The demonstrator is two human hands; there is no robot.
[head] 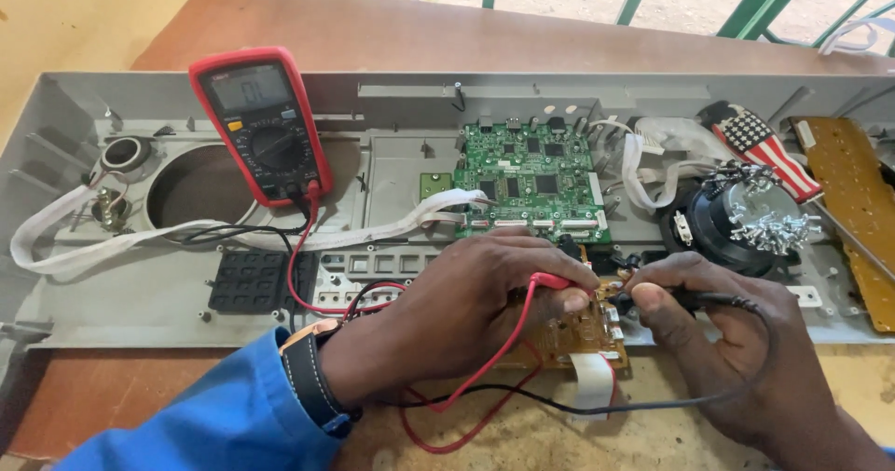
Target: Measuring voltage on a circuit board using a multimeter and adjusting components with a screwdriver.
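Around the work: red-cased multimeter (262, 127) at ten o'clock, glossy green circuit board (532, 180) at twelve, black speaker (736, 222) strewn with bright screws at two, flat white ribbon cable (168, 238) snaking across the grey plastic shell (93, 294). At centre, left hand (466, 312) pinching the red probe (557, 282), right hand (736, 340) pinching the black probe (685, 296). Both tips apparently on the small tan circuit board (578, 326), mostly hidden under the fingers.

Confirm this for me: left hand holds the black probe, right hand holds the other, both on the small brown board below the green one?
Not quite. The head view shows the left hand holding the red probe; the right hand holds the black probe. Both touch the brown board below the green board.
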